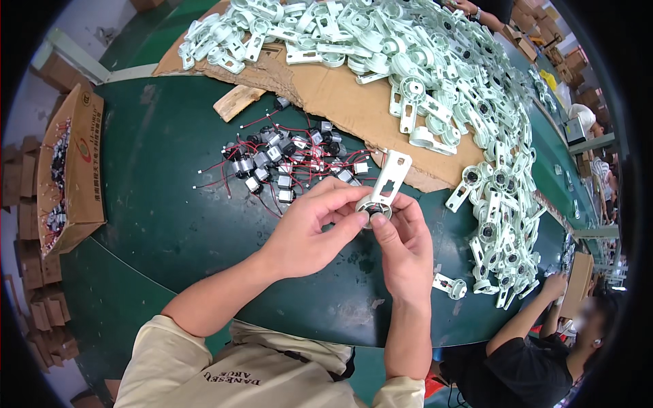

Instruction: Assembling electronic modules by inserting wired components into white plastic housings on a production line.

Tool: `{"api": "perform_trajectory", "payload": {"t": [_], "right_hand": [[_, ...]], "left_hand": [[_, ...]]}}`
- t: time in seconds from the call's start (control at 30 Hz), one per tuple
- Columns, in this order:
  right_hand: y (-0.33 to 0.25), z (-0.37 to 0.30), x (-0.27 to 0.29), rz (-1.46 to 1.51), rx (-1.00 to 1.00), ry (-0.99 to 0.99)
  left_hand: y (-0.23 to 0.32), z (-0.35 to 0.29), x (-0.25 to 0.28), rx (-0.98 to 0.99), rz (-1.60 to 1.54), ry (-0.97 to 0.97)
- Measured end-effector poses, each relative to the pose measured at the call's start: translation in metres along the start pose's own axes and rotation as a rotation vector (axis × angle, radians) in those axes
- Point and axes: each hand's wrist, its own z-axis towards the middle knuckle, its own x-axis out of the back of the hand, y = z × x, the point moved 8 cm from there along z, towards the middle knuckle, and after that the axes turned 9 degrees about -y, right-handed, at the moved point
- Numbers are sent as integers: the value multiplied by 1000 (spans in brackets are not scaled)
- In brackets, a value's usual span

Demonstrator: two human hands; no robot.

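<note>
Both hands are closed on one pale green plastic housing [394, 170], held over the near middle of the table. Its flat slotted handle points up and away, and its round ring end faces me. My left hand [306, 228] grips the ring from the left, while my right hand [407, 248] wraps round its right side. Both thumbs press at a dark round part [373, 211] inside the ring; the fingers partly hide it. Just beyond my left hand lies a loose heap of small silver-and-black motors [272, 153] with red and black wires.
A large pile of similar housings [381, 41] covers cardboard [326, 88] at the back. More housings with dark centres [500, 231] lie at right, and a single one [450, 286] lies nearer. A wood block [238, 102], a carton of motors [85, 156] and a co-worker [530, 367] flank the table.
</note>
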Motion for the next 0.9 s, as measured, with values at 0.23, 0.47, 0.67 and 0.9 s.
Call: {"api": "perform_trajectory", "payload": {"t": [0.23,0.47,0.67,0.9], "right_hand": [[1,0,-7,-73,12,-36],[8,-2,-4,-155,-9,24],[9,4,3,-180,-1,20],[-99,-53,115,-905,325,861]], "left_hand": [[14,1,4,-71,244,43],[13,0,1,-60,363,66],[9,-3,2,-9,355,53],[17,-5,-14,42,438,-68]]}}
